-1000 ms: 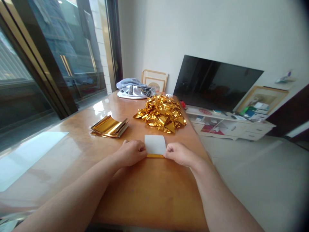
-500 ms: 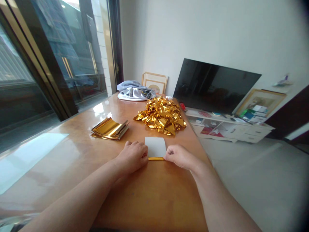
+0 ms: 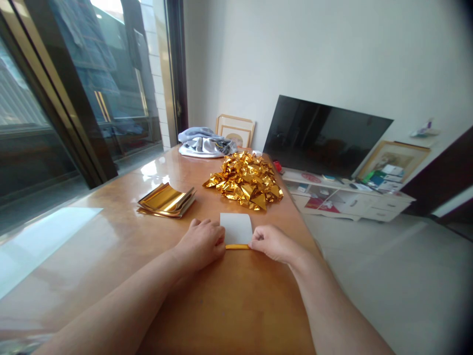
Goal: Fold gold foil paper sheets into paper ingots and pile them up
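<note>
Both hands, left hand (image 3: 201, 242) and right hand (image 3: 271, 242), grip the paper sheet (image 3: 236, 229), its rolled edge running left-right.

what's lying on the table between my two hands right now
In the head view, a small sheet of paper, white side up with its gold near edge rolled up, lies between the left hand and right hand; both pinch its ends.

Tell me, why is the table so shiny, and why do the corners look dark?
Head view: window light glares off the glossy orange wooden table and the crumpled gold foil pile; the wide lens bends straight edges and darkens the right corners; the white paper sheet looks sharp.
</note>
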The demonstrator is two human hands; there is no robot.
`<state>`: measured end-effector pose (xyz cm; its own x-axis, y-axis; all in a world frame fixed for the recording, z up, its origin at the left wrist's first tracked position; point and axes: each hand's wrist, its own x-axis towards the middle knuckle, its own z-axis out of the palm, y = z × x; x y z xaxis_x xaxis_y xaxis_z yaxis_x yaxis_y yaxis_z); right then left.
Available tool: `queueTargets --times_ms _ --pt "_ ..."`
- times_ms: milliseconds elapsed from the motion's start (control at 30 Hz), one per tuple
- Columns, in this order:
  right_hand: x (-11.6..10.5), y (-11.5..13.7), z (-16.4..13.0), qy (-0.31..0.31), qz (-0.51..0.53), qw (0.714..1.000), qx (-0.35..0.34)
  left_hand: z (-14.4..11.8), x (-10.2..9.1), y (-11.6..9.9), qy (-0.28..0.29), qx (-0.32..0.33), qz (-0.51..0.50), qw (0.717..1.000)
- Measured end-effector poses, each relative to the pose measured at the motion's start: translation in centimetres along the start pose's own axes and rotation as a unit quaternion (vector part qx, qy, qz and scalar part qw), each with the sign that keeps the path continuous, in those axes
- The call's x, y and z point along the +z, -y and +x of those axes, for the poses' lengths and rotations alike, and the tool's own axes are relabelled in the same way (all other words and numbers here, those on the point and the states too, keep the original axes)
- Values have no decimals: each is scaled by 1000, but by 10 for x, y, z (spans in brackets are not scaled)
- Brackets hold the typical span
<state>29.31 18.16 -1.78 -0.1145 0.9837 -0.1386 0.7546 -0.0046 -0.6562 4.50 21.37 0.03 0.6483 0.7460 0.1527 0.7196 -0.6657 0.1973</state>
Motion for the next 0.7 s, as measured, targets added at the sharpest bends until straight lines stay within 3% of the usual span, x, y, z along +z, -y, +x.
queueTargets --times_ms 600,700 --pt "-1 5 -3 6 -36 999 -3 -1 3 -1 -8 2 31 999" --pt "0 5 -4 1 -56 998 -1 -2 0 -4 -20 38 21 999"
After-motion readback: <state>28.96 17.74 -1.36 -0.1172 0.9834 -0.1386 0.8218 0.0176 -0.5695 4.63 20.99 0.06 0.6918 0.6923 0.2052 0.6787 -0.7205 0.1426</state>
